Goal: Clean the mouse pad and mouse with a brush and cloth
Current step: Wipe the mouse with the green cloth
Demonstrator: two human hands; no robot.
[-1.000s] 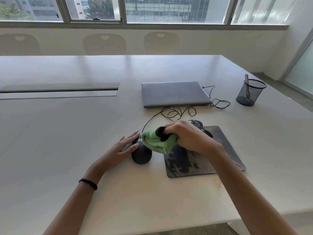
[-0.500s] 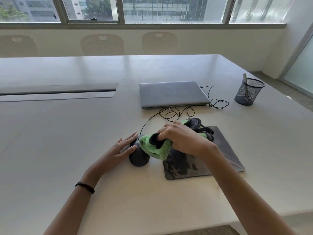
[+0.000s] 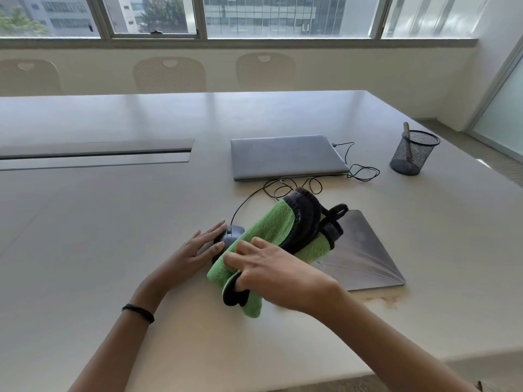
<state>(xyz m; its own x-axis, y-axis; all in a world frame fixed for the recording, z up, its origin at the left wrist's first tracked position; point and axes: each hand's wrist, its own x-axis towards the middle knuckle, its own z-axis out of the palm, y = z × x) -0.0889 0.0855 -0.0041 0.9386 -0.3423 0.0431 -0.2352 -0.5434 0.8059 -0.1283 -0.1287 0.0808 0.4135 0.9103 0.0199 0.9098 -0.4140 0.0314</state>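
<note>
Head view: the left hand (image 3: 195,250), fingers straight, steadies the mouse (image 3: 230,234). The right hand (image 3: 271,273) grips the cloth (image 3: 271,224), which drapes diagonally over the mouse, just left of its fingers.

The mouse (image 3: 232,232) is mostly hidden: the green cloth (image 3: 271,227) and fingers of the left hand (image 3: 192,256) cover all but its dark front end, just left of the mouse pad (image 3: 365,256). The pad's left part lies under the cloth and the right hand (image 3: 277,274), one finger lost in a fold. Behind the pad, a mesh cup (image 3: 410,157) holds a pale stick (image 3: 406,130) (too small to identify). Both forearms run off the bottom edge.
</note>
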